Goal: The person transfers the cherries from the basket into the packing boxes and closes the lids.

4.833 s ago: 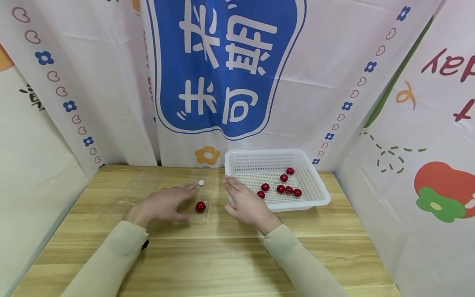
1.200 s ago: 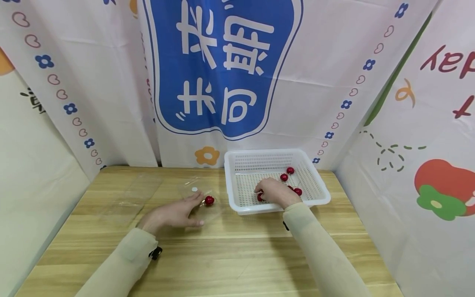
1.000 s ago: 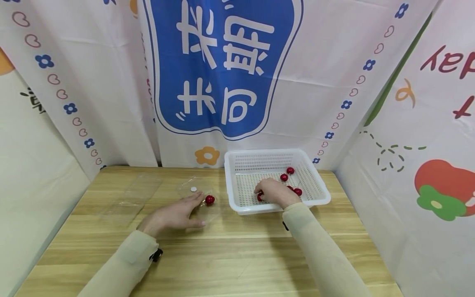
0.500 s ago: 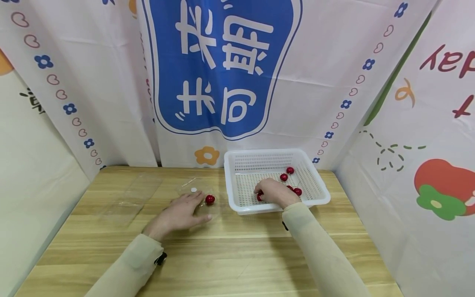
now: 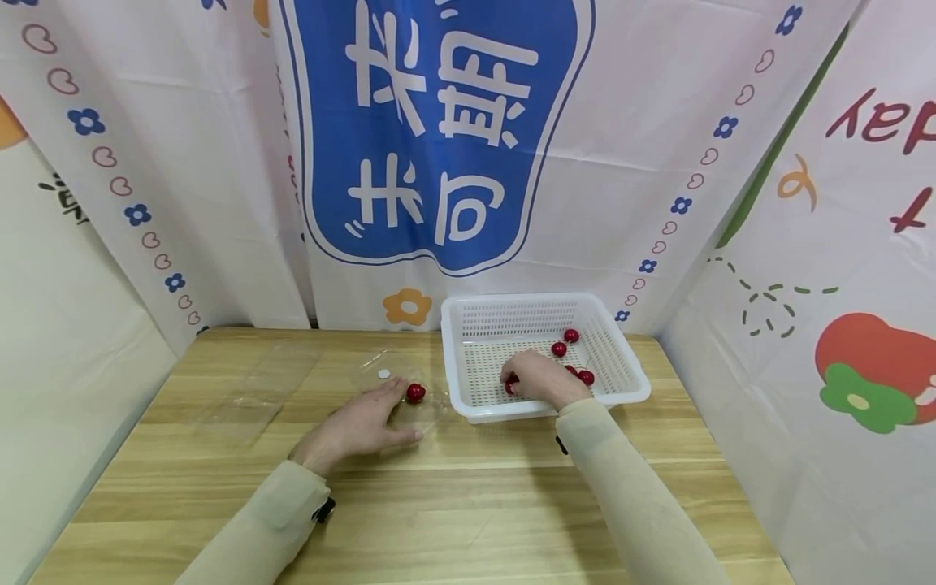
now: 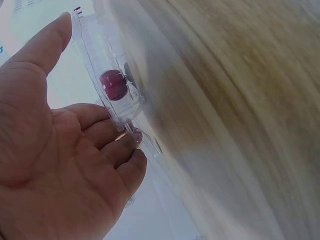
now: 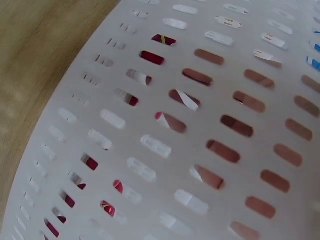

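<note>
My left hand [image 5: 358,418] lies beside a clear plastic box [image 6: 87,42], its fingers and thumb spread along the box's edges. Inside that box is one shiny red ball [image 5: 415,393]. In the left wrist view, the fingertips are right at the box's near corner and the thumb tip reaches its far end. My right hand [image 5: 537,378] is down in a white perforated basket [image 5: 457,366], fingers curled around another red ball [image 5: 510,386], mostly hidden by the hand. Through the basket's holes, the right wrist view shows slivers of fingers [image 6: 120,150] and red.
Several more red balls [image 5: 559,348] lie in the basket. Flat clear plastic pieces [image 5: 256,386] rest on the wooden table [image 5: 439,520] at the left. A white round spot [image 5: 383,374] sits on clear plastic behind my left fingers. Printed curtains stand behind and at both sides.
My right hand went from the basket's left rim down into it and has held still for the last second. The left hand and its box with the red ball shifted slightly right.
</note>
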Motion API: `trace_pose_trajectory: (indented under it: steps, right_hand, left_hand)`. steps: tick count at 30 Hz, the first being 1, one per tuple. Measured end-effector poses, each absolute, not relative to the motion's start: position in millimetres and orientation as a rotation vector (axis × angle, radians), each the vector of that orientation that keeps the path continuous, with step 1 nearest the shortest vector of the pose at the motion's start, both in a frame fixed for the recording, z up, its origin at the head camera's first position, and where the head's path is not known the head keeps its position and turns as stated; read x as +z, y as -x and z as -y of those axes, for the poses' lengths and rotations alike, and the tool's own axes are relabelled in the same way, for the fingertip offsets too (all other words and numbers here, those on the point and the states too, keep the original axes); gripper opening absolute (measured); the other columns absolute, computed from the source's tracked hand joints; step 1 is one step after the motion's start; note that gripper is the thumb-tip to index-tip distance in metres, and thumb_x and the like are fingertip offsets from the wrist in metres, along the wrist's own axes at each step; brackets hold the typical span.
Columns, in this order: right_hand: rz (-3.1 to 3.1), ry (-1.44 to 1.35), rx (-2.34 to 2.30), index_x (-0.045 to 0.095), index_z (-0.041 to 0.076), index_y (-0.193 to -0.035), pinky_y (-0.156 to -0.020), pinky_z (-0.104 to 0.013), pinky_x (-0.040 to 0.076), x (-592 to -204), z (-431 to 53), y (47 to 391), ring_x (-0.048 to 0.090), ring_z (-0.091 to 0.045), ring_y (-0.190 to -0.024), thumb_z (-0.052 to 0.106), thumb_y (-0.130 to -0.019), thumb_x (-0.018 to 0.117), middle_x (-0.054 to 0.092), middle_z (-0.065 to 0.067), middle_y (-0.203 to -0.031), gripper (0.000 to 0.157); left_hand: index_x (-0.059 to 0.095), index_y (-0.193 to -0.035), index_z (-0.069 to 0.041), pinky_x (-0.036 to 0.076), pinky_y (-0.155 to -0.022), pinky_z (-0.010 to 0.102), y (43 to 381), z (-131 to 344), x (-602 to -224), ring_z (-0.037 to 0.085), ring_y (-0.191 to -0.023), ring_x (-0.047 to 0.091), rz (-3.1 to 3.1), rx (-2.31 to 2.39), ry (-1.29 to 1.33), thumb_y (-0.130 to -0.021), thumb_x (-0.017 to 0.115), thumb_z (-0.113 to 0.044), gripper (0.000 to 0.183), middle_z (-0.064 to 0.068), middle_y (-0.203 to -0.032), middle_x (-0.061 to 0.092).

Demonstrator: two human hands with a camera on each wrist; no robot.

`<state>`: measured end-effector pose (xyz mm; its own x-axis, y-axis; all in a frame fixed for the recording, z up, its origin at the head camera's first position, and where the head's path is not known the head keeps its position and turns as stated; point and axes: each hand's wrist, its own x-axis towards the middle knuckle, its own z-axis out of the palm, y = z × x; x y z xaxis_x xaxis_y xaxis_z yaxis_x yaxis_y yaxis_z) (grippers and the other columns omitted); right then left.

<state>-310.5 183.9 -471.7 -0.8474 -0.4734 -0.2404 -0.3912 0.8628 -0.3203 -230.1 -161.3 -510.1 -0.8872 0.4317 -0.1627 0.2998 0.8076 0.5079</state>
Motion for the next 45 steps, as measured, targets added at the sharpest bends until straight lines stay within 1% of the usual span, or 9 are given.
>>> trace_pose_trajectory:
  steps: [6,12,17,25,31,38,45]
  right_hand:
    - [-2.756,0.663,-0.412,0.088,0.005,-0.132,-0.127,-0.054,0.062,-467.8,-181.8,310.1,0.079,-0.036,-0.138,0.004,-0.109,0.080,0.087,-0.014,-0.138,0.024]
    - [-2.810,0.722,-0.439,0.086,0.003,-0.135,-0.124,-0.054,0.064,-463.5,-177.8,309.1,0.080,-0.036,-0.137,0.000,-0.108,0.080,0.087,-0.014,-0.137,0.027]
    - [-2.890,0.815,-0.450,0.085,0.001,-0.136,-0.123,-0.052,0.065,-460.3,-174.9,305.6,0.080,-0.037,-0.136,-0.003,-0.106,0.079,0.086,-0.016,-0.139,0.031]
    - [-2.971,0.903,-0.463,0.085,0.003,-0.137,-0.122,-0.049,0.066,-453.8,-167.6,298.2,0.081,-0.034,-0.134,0.002,-0.108,0.081,0.086,-0.014,-0.138,0.030]
    - [-3.027,0.922,-0.523,0.086,0.005,-0.132,-0.119,-0.049,0.067,-450.2,-160.7,294.6,0.082,-0.033,-0.131,0.004,-0.110,0.080,0.086,-0.013,-0.136,0.022]
    - [-3.090,0.898,-0.632,0.084,0.005,-0.136,-0.124,-0.051,0.065,-442.9,-150.4,287.4,0.079,-0.035,-0.137,0.002,-0.108,0.081,0.083,-0.015,-0.143,0.028]
    - [-3.134,0.966,-0.780,0.084,0.002,-0.137,-0.124,-0.049,0.065,-436.4,-138.9,280.2,0.080,-0.035,-0.136,0.000,-0.107,0.082,0.084,-0.014,-0.141,0.030]
  left_hand:
    - [0.027,-0.185,0.001,0.033,-0.147,0.068,230.0,161.5,-509.7,0.052,-0.179,0.033,-2.702,0.693,-0.534,-0.108,0.083,-0.058,0.112,0.029,-0.193,0.028]
    - [0.028,-0.183,0.005,0.034,-0.147,0.068,229.4,160.4,-509.1,0.053,-0.178,0.034,-2.698,0.692,-0.515,-0.107,0.084,-0.056,0.113,0.029,-0.193,0.027]
    - [0.029,-0.183,0.005,0.034,-0.146,0.069,229.0,159.4,-508.1,0.054,-0.178,0.034,-2.699,0.686,-0.509,-0.107,0.085,-0.055,0.112,0.030,-0.193,0.027]
    - [0.030,-0.182,0.006,0.035,-0.146,0.069,229.5,159.3,-510.1,0.055,-0.177,0.035,-2.699,0.693,-0.504,-0.107,0.085,-0.054,0.111,0.030,-0.193,0.027]
    - [0.030,-0.182,0.007,0.034,-0.146,0.070,230.7,160.0,-511.0,0.055,-0.178,0.034,-2.699,0.698,-0.509,-0.106,0.086,-0.054,0.112,0.031,-0.192,0.027]
    - [0.029,-0.182,0.007,0.033,-0.147,0.069,231.7,161.1,-511.9,0.054,-0.178,0.033,-2.689,0.709,-0.509,-0.106,0.086,-0.055,0.113,0.030,-0.193,0.026]
    - [0.030,-0.182,0.007,0.033,-0.147,0.069,231.3,161.6,-512.2,0.054,-0.178,0.033,-2.690,0.713,-0.509,-0.106,0.086,-0.054,0.113,0.030,-0.193,0.027]
